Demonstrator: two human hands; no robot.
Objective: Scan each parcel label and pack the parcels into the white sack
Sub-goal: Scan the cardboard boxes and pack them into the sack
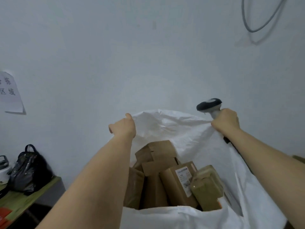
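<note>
From the head view, the left hand (123,128) grips the white sack (178,129) by its rim; the right hand (227,121) grips rim and scanner (209,104) together, holding the mouth wide. Brown parcels (166,176) stand packed inside, one label (184,178) facing up.

A parcel sorting or dispatch room: a white sack (181,129) holds brown cardboard parcels (166,177), one bearing a printed label (183,178); a handheld scanner (209,105) is in use; a handwritten paper sign (9,93) hangs on the plain wall (115,55).
</note>
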